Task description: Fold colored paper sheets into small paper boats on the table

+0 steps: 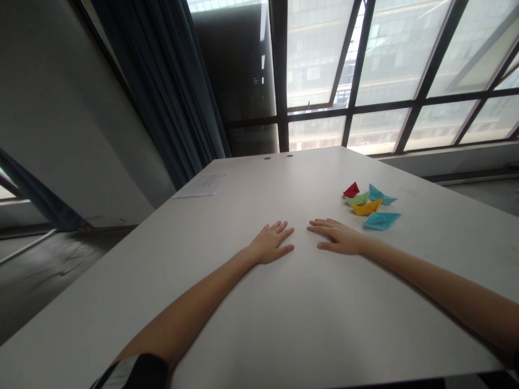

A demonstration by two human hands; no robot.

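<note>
Nearer the right grip (338,237) than the left grip (270,243), both spread palm-down, grasping nothing: five paper boats (367,208), clustered on the surface (259,313), rightward and slightly beyond, closest blue boat (382,221) with long axis crosswise

Bare forearms (211,294) stretched forward, left hand (271,244) and right hand (339,237) palm-down, thumbs (286,249) angled inward

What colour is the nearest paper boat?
The nearest paper boat is light blue, clearest in head view.
</note>
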